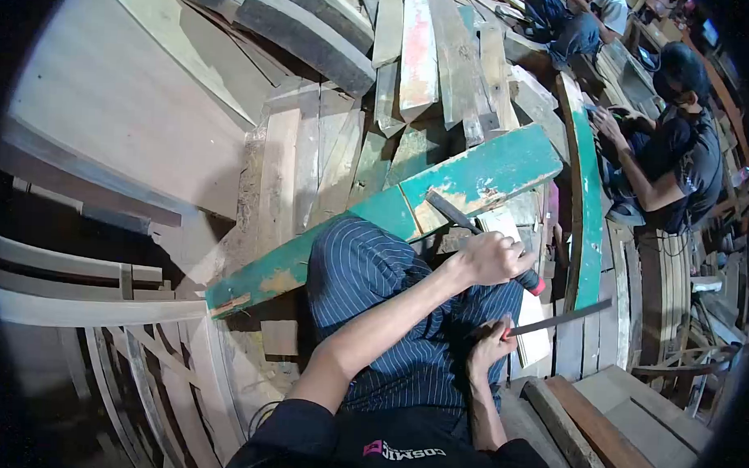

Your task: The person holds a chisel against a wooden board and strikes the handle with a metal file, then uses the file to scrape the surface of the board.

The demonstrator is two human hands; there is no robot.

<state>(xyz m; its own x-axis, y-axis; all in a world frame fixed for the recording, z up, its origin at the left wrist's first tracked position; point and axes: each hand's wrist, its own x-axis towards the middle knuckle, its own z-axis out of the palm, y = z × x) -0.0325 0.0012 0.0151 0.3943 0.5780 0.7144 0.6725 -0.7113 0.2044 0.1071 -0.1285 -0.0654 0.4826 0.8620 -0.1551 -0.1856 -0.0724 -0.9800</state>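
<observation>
My left hand (493,259) is closed around the black handle of a chisel (453,212), which has a red butt end. The chisel's grey shaft slants up and left, its tip over a bare, chipped patch of a green-painted plank (484,168). Two lengths of green wood meet at a seam close to that tip. Lower down, my right hand (492,345) grips the red handle of a long, narrow dark blade (559,320), which points right. The green plank runs diagonally past my striped knee (361,254), with paint worn off in places.
Stacked boards (434,59) fill the far side. A large pale panel (132,102) and slatted wooden frames (143,374) stand at left. Another green-edged plank (586,200) lies to the right, near a seated person (682,154). Loose beams (598,432) lie at lower right.
</observation>
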